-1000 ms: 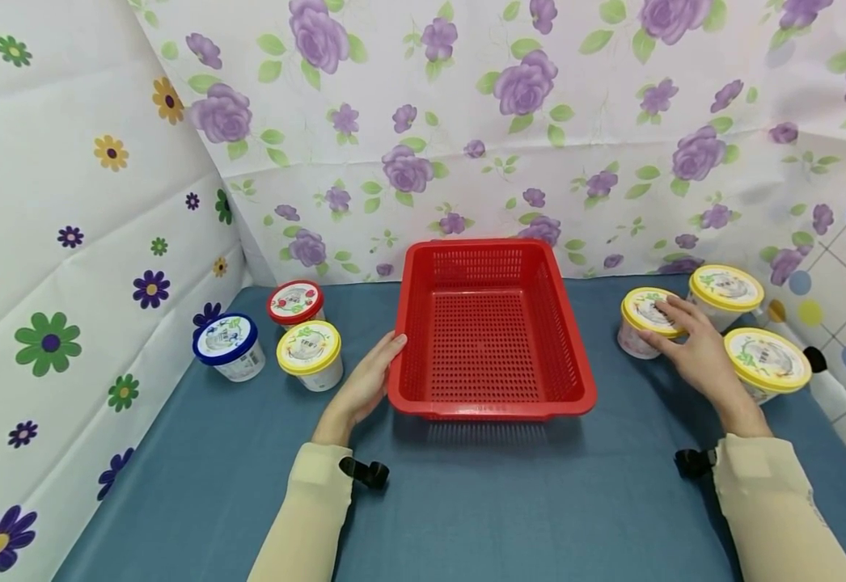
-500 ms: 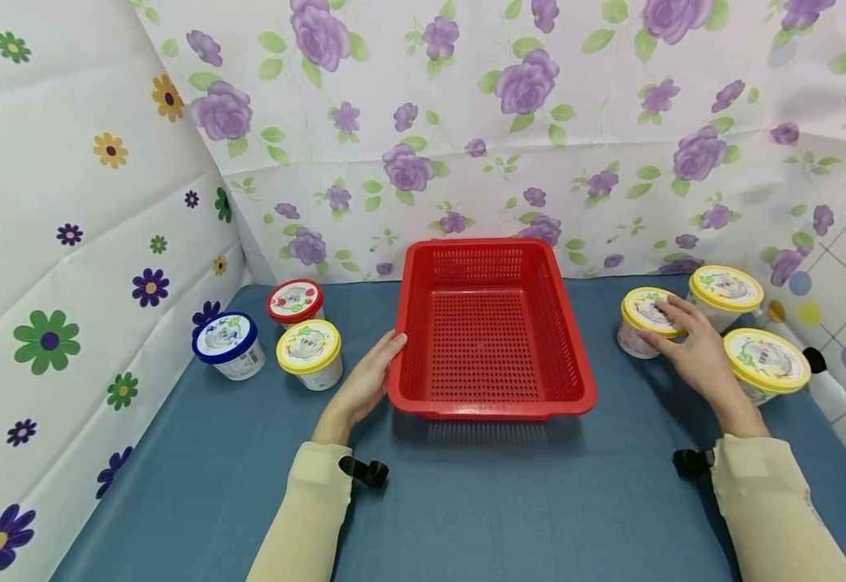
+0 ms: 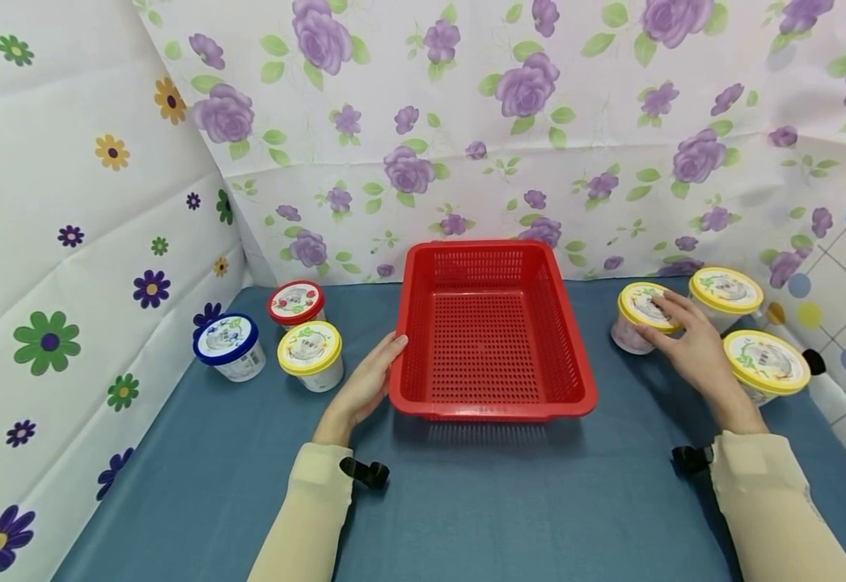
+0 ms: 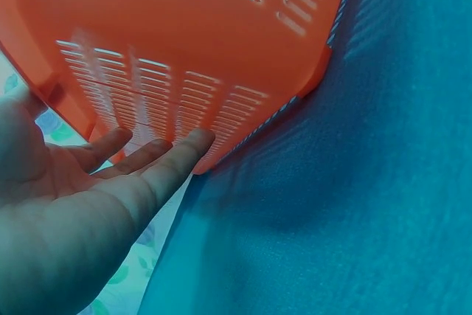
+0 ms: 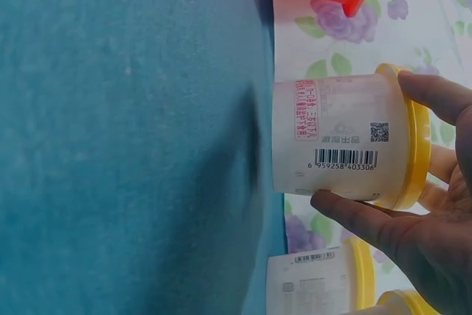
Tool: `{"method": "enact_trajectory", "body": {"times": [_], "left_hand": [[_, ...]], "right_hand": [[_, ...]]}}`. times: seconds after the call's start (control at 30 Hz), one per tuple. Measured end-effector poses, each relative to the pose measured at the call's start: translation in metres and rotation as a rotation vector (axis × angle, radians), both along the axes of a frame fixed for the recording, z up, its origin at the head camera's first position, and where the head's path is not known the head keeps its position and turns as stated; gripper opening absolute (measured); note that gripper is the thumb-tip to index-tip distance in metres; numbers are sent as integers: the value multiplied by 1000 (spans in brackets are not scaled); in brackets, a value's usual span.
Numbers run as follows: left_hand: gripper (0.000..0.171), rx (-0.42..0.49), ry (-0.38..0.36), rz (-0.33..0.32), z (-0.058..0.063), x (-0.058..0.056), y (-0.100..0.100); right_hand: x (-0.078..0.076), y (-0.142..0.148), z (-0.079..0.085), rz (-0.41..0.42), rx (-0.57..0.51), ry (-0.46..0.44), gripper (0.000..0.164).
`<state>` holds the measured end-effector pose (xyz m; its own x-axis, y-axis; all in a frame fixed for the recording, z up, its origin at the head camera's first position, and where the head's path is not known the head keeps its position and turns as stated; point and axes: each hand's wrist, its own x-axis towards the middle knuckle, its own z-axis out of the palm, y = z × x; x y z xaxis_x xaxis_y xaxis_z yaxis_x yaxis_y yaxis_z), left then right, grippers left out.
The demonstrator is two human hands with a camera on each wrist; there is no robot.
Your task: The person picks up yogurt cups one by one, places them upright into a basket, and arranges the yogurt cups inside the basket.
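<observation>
My left hand (image 3: 357, 392) is at the left side of a red plastic basket (image 3: 583, 380); its thumb lies at the rim, and its extended fingers (image 4: 173, 167) reach along the slotted outer wall in the left wrist view. On the right, my right hand (image 3: 700, 356) grips a pinkish-white tub with a yellow lid (image 3: 630, 334). The right wrist view shows the tub's barcode side (image 5: 332, 138), with thumb and fingers at the lid and wall. Whether its base touches the table is hard to tell. Two more yellow-lidded tubs (image 3: 725, 293) (image 3: 767, 362) stand beside this hand.
Left of the basket stand a blue-lidded tub (image 3: 230, 347), a red-lidded tub (image 3: 296, 303) and a yellow-lidded tub (image 3: 310, 356). A blue cloth (image 3: 510, 517) covers the table. Flowered sheets (image 3: 467, 121) hang at the back and sides.
The tub in my right hand has shifted slightly left and tilted a little. My left hand and the basket have stayed in place.
</observation>
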<state>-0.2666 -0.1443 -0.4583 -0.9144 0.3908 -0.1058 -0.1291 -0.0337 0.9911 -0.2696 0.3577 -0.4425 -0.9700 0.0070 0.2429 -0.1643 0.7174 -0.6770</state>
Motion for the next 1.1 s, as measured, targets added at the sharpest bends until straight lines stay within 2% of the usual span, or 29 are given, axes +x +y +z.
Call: {"method": "enact_trajectory", "body": {"times": [0.3, 0.8, 1.1], "left_hand": [[62, -13, 6, 1, 0, -3, -1], [64, -8, 6, -6, 0, -3, -1], [63, -7, 7, 0, -1, -1, -1]], "right_hand": [[-6, -6, 19, 11, 10, 36, 73], [-14, -11, 46, 22, 34, 36, 74], [-22, -26, 77, 54, 26, 83, 72]]}}
